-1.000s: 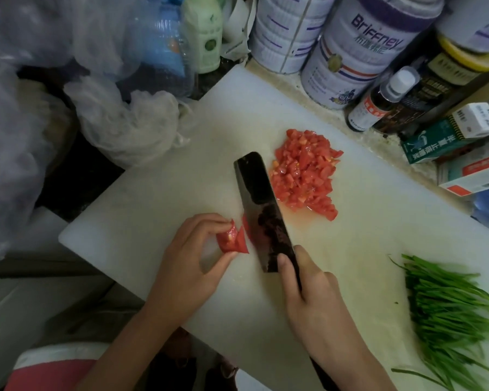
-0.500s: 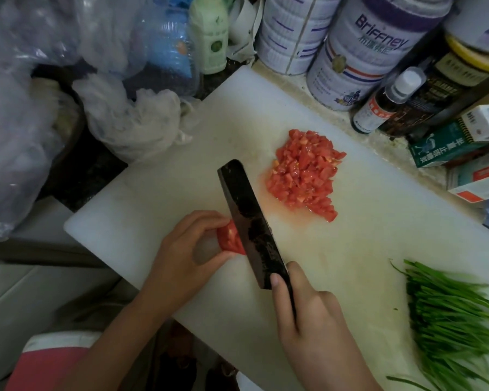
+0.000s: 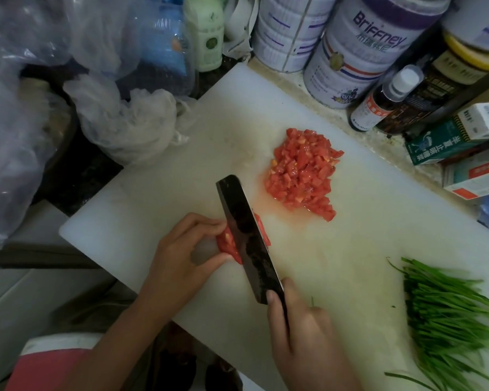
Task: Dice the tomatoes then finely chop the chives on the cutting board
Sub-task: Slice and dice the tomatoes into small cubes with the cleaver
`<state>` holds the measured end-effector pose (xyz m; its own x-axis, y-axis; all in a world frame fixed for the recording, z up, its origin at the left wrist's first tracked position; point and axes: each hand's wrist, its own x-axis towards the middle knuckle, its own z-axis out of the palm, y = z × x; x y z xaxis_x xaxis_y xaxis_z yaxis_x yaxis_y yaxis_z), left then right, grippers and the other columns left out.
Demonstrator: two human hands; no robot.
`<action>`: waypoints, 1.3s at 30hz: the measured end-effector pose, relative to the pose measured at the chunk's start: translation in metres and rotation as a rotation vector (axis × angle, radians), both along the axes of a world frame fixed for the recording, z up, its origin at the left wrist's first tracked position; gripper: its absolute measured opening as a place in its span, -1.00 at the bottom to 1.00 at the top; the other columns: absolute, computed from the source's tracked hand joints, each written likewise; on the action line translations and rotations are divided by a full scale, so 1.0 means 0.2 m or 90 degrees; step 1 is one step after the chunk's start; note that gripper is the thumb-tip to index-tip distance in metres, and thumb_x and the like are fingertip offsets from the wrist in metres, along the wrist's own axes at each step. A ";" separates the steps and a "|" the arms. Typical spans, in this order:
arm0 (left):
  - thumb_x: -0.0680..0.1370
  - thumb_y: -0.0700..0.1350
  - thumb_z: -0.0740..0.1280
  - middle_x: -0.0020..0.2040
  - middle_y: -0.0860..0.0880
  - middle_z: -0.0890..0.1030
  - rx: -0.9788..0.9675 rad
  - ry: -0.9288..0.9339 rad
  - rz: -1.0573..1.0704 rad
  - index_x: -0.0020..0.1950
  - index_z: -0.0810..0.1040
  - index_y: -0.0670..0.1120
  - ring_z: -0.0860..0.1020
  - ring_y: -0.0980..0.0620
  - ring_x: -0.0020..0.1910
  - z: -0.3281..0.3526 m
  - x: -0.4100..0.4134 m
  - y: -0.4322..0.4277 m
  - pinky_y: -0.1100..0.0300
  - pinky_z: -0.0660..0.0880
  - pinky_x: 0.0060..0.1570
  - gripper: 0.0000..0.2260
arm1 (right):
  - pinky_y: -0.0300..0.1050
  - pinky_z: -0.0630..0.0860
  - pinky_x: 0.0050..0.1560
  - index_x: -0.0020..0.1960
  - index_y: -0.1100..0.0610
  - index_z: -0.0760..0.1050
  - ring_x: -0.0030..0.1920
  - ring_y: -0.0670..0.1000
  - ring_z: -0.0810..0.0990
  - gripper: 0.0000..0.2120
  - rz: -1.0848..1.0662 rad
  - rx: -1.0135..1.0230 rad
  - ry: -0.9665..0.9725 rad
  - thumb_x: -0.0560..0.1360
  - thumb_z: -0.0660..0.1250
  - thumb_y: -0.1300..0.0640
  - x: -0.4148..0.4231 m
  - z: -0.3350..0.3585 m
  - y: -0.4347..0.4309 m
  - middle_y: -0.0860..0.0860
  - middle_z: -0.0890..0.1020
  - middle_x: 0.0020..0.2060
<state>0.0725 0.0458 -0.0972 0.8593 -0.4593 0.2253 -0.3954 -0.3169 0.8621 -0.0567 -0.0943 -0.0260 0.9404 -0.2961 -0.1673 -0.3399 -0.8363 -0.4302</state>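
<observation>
Halfway: pinching last tomato with left hand, slicing with knife gripped in right hand; not yet chopping chives, 4 o'clock.

The cleaver has its handle buried inside the right hand, so only the dark blade shows. That blade covers the middle of the tomato piece, and the fingertips of the left hand hide part of its left side; where the edge meets the flesh cannot be seen. The chives run off the right and bottom edges. The cutting board loses its near corner under the right forearm. The Briffney tin is cut off at the top. Print on the small brown bottle is too small to read. The clear plastic bags blur whatever they hold.
</observation>
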 end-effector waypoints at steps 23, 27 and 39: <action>0.41 -0.28 0.53 0.05 0.17 0.51 0.029 0.097 0.089 0.06 0.65 -0.16 0.54 0.32 0.05 0.04 -0.03 -0.05 0.53 0.42 0.09 -0.75 | -0.15 0.15 -0.66 0.08 0.07 0.45 -0.65 0.05 0.44 -0.68 -0.040 -0.015 0.080 0.53 0.02 -0.05 0.21 -0.04 0.10 0.02 0.45 -0.63; 0.43 -0.32 0.50 0.02 0.12 0.53 0.037 0.084 0.088 0.04 0.62 -0.17 0.51 0.38 0.06 0.05 -0.03 -0.06 0.53 0.42 0.06 -0.78 | -0.22 0.01 -0.65 0.00 0.01 0.43 -0.66 -0.02 0.41 -0.64 -0.076 -0.003 0.159 0.52 -0.04 -0.16 -0.01 -0.01 0.12 -0.01 0.28 -0.63; 0.50 -0.12 0.35 0.06 0.06 0.53 0.040 0.084 0.032 0.17 0.57 -0.07 0.54 0.14 0.04 0.05 0.00 -0.04 0.27 0.52 0.02 -0.75 | -0.23 0.12 -0.52 0.08 0.13 0.48 -0.57 0.02 0.46 -0.68 -0.049 0.032 0.070 0.58 0.07 -0.05 0.06 -0.04 0.10 0.04 0.50 -0.55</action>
<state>0.0732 0.0371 -0.0881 0.9019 -0.4244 0.0810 -0.2622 -0.3887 0.8832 -0.0439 -0.0738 -0.0343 0.8904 -0.3553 -0.2844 -0.4496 -0.7839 -0.4283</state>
